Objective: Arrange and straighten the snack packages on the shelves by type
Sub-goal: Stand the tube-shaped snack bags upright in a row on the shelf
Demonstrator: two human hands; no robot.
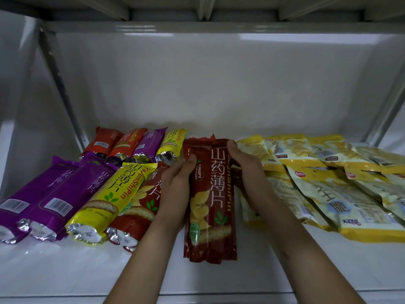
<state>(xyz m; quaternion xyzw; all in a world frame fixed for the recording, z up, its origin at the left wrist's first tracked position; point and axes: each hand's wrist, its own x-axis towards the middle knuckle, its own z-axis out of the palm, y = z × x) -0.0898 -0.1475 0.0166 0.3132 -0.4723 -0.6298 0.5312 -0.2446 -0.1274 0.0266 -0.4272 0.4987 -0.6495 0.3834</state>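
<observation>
The dark red snack pack lies lengthwise on the white shelf, between the row of tube packs and the heap of yellow bags, and I have it from both sides near its far end. My left hand is against its left edge, fingers curled with the thumb on the front, and my right hand is hooked over its top right corner, fingers bent round the edge. Just left of it lies another dark red pack, partly under my left wrist, then a yellow pack and two purple packs side by side. Behind them lies a second row: red, orange-red, purple and yellow. To the right, the yellow bags overlap one another loosely, touching my right forearm.
</observation>
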